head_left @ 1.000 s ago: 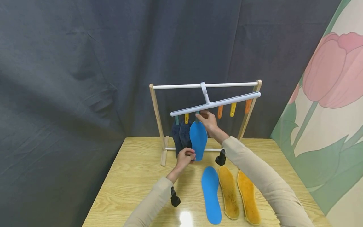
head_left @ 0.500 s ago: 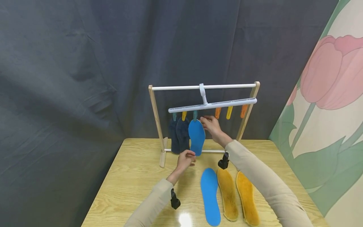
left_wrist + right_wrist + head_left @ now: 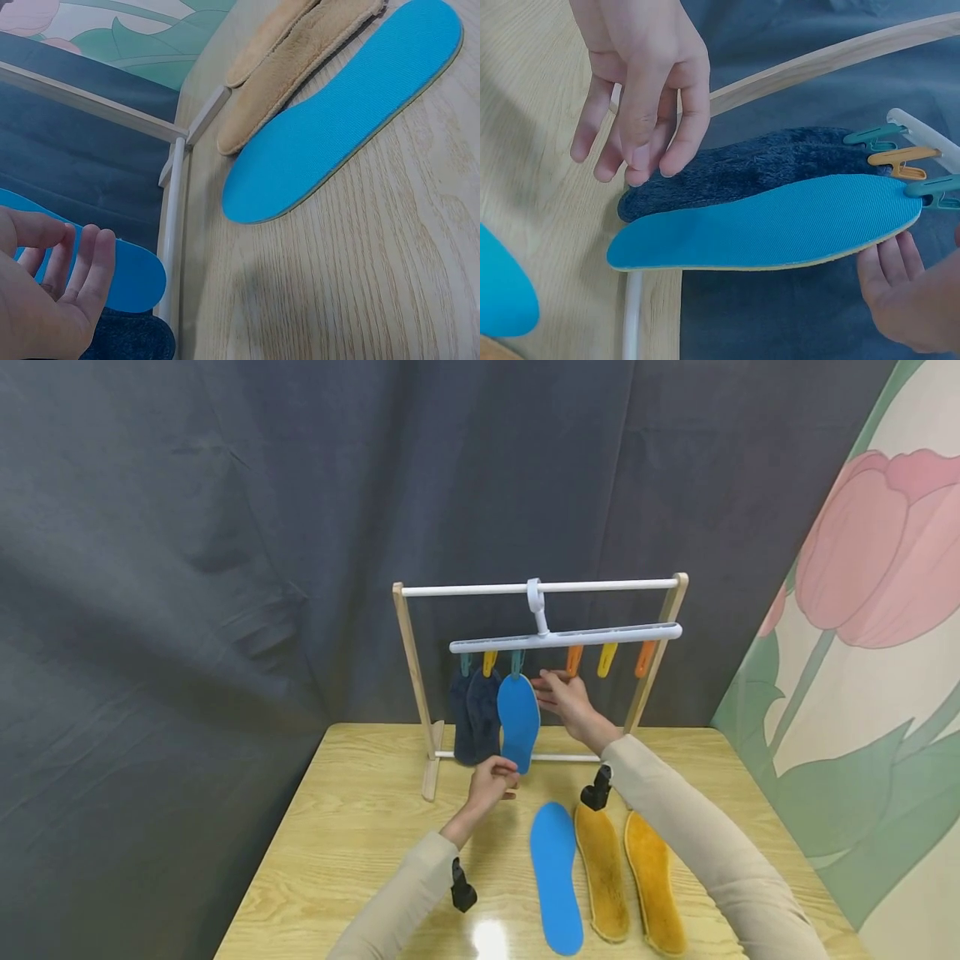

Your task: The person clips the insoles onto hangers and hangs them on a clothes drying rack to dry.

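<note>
A blue insole (image 3: 517, 718) hangs from a teal clip (image 3: 517, 663) on the white hanger (image 3: 577, 637). Close to its lower end is my left hand (image 3: 489, 783), fingers loosely bent and nothing gripped; the right wrist view shows a gap between that hand (image 3: 649, 97) and the insole (image 3: 772, 225). My right hand (image 3: 567, 700) is at the insole's right upper edge. Its fingers (image 3: 889, 259) reach to the edge near the clip, apparently touching it. Two dark fuzzy insoles (image 3: 483, 717) hang to the left, one from a teal clip, the other from a yellow clip (image 3: 489, 663).
Another blue insole (image 3: 557, 878) lies on the wooden table (image 3: 337, 827), beside two tan fuzzy insoles (image 3: 602, 872). Orange clips (image 3: 573, 661) and a yellow clip (image 3: 607, 660) hang on the hanger's right half. A wooden rack (image 3: 412, 668) with white bars carries the hanger.
The right hand has let go of the teal clip and moved slightly down and right. The tilted hanger has swung nearer to level. The left hand has stayed by the insole's lower end.
</note>
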{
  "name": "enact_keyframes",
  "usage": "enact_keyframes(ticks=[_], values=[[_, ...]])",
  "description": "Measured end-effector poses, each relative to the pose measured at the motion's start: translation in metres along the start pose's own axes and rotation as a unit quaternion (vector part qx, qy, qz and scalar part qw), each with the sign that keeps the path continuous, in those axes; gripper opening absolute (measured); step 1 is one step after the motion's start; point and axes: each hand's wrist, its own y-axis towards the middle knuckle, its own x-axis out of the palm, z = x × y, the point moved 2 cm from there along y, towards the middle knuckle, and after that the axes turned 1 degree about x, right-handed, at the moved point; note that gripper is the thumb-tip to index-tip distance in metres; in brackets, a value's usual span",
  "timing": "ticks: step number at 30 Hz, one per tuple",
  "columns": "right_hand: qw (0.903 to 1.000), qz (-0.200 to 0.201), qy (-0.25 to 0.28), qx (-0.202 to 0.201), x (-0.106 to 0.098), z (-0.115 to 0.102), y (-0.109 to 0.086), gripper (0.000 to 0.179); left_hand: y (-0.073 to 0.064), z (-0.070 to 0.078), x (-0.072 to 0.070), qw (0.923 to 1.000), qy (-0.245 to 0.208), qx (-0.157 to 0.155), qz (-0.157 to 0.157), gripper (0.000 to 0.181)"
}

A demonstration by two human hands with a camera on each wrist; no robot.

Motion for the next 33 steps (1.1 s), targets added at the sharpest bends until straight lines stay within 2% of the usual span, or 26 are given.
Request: enact_keyframes(ticks=[6,13,25,33], values=[[0.9999,-0.011,-0.003,-0.008,-0.003,-0.001,0.000,0.047,0.001,0.000,0.000,0.9999,-0.007,-0.015,0.003,0.023],[0.9998,-0.005,0.009,-0.018,-0.005,-0.005,-0.001,0.035,0.001,-0.002,0.001,0.9998,0.004,-0.019,0.006,0.018],[0.9991,-0.009,-0.003,-0.042,-0.011,-0.011,0.001,0.037,-0.004,-0.006,0.004,0.9997,0.006,-0.023,-0.004,0.015],[0.9981,0.000,0.000,-0.061,-0.017,-0.015,-0.001,0.036,-0.003,-0.015,0.007,0.9989,0.031,-0.035,-0.007,0.014]])
